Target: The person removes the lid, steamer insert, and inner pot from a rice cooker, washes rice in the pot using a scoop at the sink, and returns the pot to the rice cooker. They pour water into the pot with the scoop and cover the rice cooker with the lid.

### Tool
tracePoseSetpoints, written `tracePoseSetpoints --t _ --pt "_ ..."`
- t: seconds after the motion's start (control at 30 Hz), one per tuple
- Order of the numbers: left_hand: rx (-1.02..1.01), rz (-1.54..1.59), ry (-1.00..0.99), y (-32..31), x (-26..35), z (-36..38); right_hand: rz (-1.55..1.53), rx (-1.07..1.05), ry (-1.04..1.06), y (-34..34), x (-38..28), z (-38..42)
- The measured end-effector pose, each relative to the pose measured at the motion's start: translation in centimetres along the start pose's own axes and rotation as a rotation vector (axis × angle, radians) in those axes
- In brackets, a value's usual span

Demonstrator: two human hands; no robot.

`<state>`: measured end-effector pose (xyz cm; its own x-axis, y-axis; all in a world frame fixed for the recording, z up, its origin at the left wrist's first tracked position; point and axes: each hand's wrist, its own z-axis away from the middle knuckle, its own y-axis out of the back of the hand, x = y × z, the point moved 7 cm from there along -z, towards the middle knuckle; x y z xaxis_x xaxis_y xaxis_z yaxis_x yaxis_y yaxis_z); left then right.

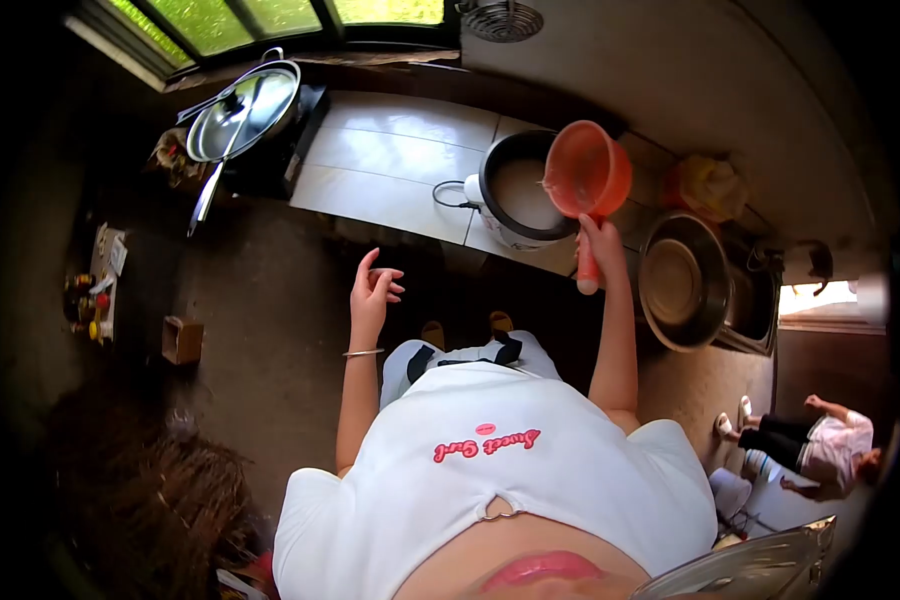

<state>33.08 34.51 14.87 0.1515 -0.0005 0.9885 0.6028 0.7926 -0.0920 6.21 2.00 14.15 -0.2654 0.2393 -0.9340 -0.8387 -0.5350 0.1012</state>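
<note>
My right hand [602, 240] is wrapped round the handle of a red plastic water ladle [592, 165], whose bowl overlaps the right rim of a rice cooker pot [515, 165] in this view. Cloudy whitish liquid [525, 192] shows inside the pot, which stands on the white tiled counter [400, 140]. Nothing is in my left hand [374, 284]; it hovers in front of the counter with its fingers apart and a bangle at the wrist.
Right of the pot, a large metal basin [685, 280] sits at the sink [755, 300]. A lidded wok [255, 115] is on the stove at the left. Dry brushwood [160, 480] lies on the floor. Another person [820, 440] is beyond the doorway at right.
</note>
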Motion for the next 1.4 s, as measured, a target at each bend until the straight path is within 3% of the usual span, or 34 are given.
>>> tracePoseSetpoints --t 0.17,0.27,0.4,0.47,0.63,0.87,1.07,1.13,1.2,1.27,1.4 --pt "-0.338 -0.168 0.233 -0.9 -4.9 -1.2 0.313 0.199 0.063 -0.3 -0.6 1.2" --pt "-0.491 -0.24 0.298 -3.1 -7.0 -4.1 0.362 0.228 -0.011 0.2 -0.3 1.6" --pt "-0.653 -0.277 0.33 -6.7 -8.4 -7.3 0.546 0.246 0.041 -0.1 -3.4 3.1" --pt "-0.697 -0.307 0.313 -8.9 -7.9 -8.4 0.694 0.191 -0.024 -1.1 -6.3 4.3" --pt "-0.721 -0.319 0.339 -12.9 -9.0 -11.1 1.044 0.19 0.105 -1.7 -9.1 4.1" --pt "-0.762 -0.357 0.399 -17.1 -11.1 -12.1 1.2 0.213 0.135 -1.5 -7.9 4.4" --pt "-0.732 -0.279 0.409 -19.1 -11.8 -12.4 0.695 0.357 0.149 1.0 -3.2 4.6" --pt "-0.732 -0.256 0.414 -19.6 -11.7 -12.1 0.15 0.265 0.033 1.1 -0.2 4.3" --pt "-0.722 -0.247 0.425 -19.8 -11.9 -12.1 -0.018 0.238 0.008 0.9 1.5 4.5" --pt "-0.71 -0.177 0.42 -19.9 -12.2 -12.0 -0.504 0.227 0.004 0.8 3.1 5.6" --pt "-0.662 -0.151 0.42 -19.8 -13.2 -12.1 -0.848 0.267 0.09 1.7 4.0 8.8"
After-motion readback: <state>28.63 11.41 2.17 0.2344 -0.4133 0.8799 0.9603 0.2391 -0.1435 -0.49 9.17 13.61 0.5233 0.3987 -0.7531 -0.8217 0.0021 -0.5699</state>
